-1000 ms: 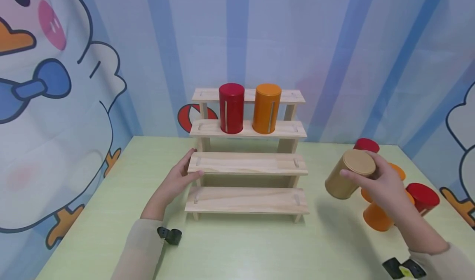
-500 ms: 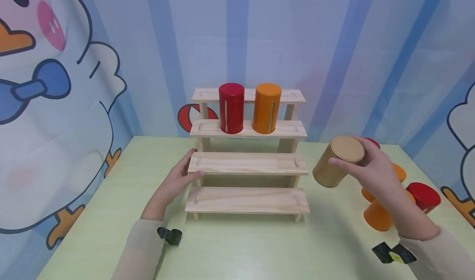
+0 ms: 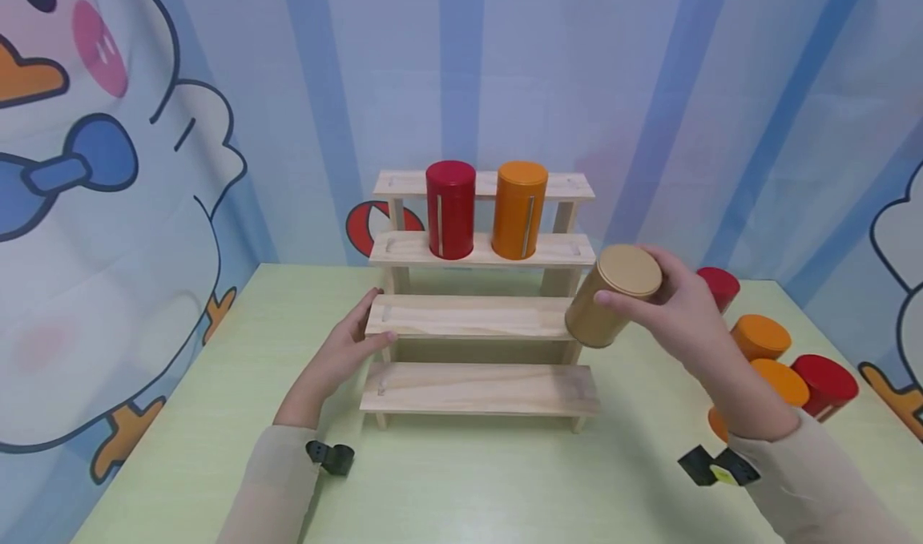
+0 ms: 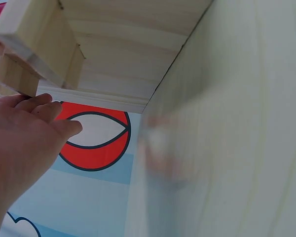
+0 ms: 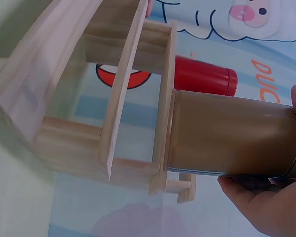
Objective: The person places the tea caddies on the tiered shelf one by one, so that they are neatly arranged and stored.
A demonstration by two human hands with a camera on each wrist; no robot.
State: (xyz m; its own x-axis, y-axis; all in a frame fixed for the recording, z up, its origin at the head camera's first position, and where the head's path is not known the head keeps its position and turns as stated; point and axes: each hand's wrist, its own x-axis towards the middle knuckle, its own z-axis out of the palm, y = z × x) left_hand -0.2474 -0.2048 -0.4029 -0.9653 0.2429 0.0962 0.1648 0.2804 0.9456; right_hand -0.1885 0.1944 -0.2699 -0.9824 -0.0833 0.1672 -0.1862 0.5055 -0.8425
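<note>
A gold canister (image 3: 606, 304) is tilted in the air at the right end of the wooden stepped rack (image 3: 476, 389). My right hand (image 3: 681, 308) grips it near its lid, thumb in front. In the right wrist view the gold canister (image 5: 232, 133) overlaps the rack; whether they touch I cannot tell. My left hand (image 3: 348, 353) holds the left end of the rack's second step from the bottom, thumb at the front edge and fingers behind. A red canister (image 3: 451, 211) and an orange canister (image 3: 519, 211) stand upright on the third step.
More canisters stand on the table at the right: a red one (image 3: 825, 388) in front, a red one (image 3: 719, 288) further back, and orange ones (image 3: 761, 337) between. A blue striped backdrop (image 3: 404, 71) with cartoon ducks hangs behind the pale green table (image 3: 461, 480).
My right hand has carried the gold canister left and away from me, from the canister group to the rack's right end. My left hand has stayed at the rack.
</note>
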